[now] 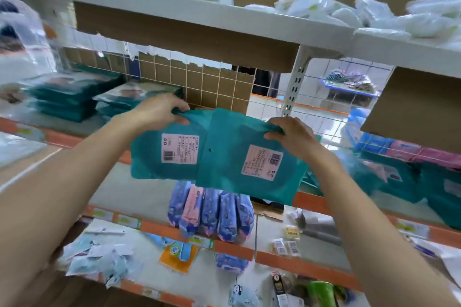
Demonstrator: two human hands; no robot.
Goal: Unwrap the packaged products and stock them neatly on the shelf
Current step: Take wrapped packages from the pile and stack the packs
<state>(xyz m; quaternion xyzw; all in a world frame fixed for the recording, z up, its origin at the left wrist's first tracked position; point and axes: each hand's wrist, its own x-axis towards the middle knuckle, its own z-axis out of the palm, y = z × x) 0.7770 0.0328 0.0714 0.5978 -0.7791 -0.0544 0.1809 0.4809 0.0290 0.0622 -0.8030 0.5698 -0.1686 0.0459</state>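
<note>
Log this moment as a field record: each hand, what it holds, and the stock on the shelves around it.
left hand: grips the top edge of the left teal packet
right hand: grips the top edge of the right teal packet
overlap: the right packet lies in front of the left one
facing camera: pink barcode labels, one on each packet
middle shelf, left: teal stacks
shelf below: purple and pink packs, side by side
top shelf, right: white packs
</note>
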